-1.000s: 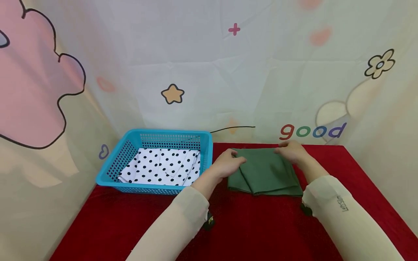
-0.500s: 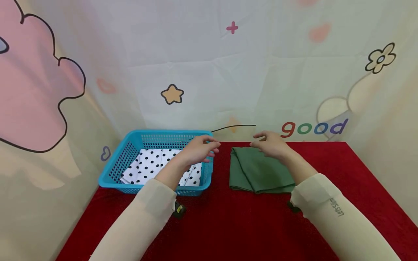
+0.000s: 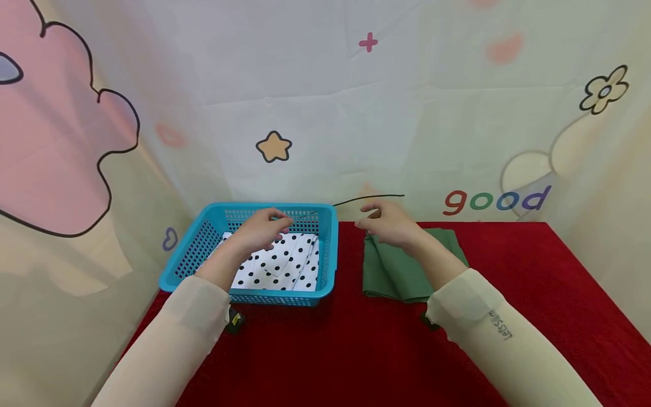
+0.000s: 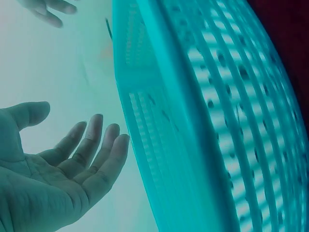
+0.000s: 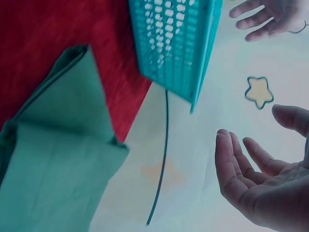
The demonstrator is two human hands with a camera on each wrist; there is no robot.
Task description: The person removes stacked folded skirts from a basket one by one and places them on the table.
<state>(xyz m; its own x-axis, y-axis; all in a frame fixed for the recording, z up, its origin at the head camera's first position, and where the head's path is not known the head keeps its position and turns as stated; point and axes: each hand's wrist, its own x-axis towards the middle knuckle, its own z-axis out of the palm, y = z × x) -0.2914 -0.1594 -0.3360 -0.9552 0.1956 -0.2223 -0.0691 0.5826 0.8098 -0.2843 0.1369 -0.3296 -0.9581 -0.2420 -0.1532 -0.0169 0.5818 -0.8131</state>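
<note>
- The left hand point(image 3: 261, 230) has left the green cloth's point(image 3: 394, 271) far-left corner, crossed the blue basket's point(image 3: 331, 251) right rim and now hovers above the spotted cloth point(image 3: 287, 264).
- The right hand point(image 3: 390, 225) has shifted toward the desk's point(image 3: 356, 350) left edge, from the green cloth's far-right corner to over its far-left one.
- The right sleeve point(image 3: 468, 302) now hides the near-right corner.

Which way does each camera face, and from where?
Head: on the head, looking forward and down at blue basket and green cloth; left hand, right hand, sleeves show.
Left wrist: worn there, facing the basket's side; both hands show.
Right wrist: worn there, facing cloth and basket; both hands show.
Wrist views share the basket.
</note>
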